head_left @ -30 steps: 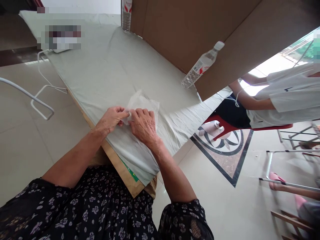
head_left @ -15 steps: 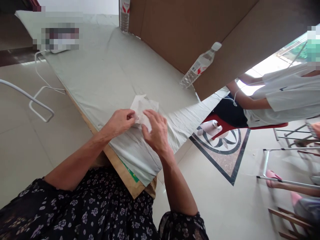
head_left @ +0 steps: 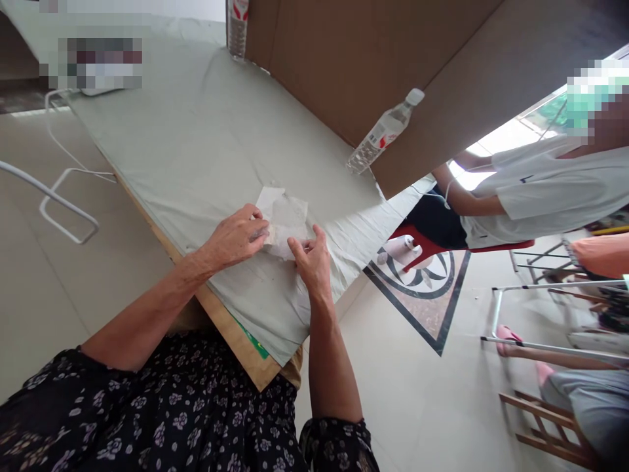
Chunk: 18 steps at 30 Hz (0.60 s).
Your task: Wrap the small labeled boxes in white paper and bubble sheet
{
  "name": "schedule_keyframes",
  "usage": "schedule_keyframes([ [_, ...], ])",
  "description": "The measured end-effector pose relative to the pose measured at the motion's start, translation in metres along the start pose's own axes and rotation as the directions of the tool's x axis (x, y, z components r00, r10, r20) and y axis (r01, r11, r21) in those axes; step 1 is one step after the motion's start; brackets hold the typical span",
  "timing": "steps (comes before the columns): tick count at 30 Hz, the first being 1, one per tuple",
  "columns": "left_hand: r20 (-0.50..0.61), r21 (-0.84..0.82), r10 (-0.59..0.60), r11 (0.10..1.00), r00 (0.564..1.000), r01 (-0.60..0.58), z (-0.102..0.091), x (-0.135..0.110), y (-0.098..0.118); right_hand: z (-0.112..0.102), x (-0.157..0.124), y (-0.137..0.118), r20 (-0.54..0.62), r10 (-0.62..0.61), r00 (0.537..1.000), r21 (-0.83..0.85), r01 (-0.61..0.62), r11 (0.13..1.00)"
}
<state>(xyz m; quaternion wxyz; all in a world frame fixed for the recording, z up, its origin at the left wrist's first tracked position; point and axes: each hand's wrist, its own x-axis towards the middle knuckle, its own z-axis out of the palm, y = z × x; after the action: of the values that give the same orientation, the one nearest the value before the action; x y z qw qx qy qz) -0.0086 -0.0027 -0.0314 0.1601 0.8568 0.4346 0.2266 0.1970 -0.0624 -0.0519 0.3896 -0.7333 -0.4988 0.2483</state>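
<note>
With the thin white sheet [head_left: 289,216] taken as the centre of the clock, the left hand [head_left: 240,236] is seen at 9 o'clock and the right hand [head_left: 314,259] at 4 o'clock. One second ago, the two hands were set close together and much of the sheet was covered by the right one. Now they are parted, and more of the sheet is exposed, lying on the cloth-covered table [head_left: 181,131]. By the left hand, the fingers are kept bent in a narrow gap at the edge of the sheet; it cannot be told whether something is pinched there, as this part is small and shaded. By the right hand, the thumb is held apart from the forefinger, just beside the sheet's lower edge.

The near corner of the table is found at 6 o'clock, and its right border at 4 o'clock. The left border is passed under the left forearm. At 1 o'clock the room is closed by a cardboard box [head_left: 354,72], with a plastic bottle [head_left: 378,137] placed in front at 2 o'clock. The widest stretch of bare cloth is left toward 11 o'clock.
</note>
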Motion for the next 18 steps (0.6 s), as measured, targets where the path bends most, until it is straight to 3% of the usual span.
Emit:
schedule_keyframes([
  [8,0.115,0.012,0.048,0.999,0.992,-0.049,-0.007,0.008,0.002,0.014,0.000,-0.013,-0.040,-0.054,0.998,0.107,0.058,0.992],
  [18,0.181,0.000,0.047,0.999,0.982,-0.048,-0.013,0.014,0.008,0.019,0.008,-0.026,-0.044,-0.109,0.993,0.090,0.113,0.990],
])
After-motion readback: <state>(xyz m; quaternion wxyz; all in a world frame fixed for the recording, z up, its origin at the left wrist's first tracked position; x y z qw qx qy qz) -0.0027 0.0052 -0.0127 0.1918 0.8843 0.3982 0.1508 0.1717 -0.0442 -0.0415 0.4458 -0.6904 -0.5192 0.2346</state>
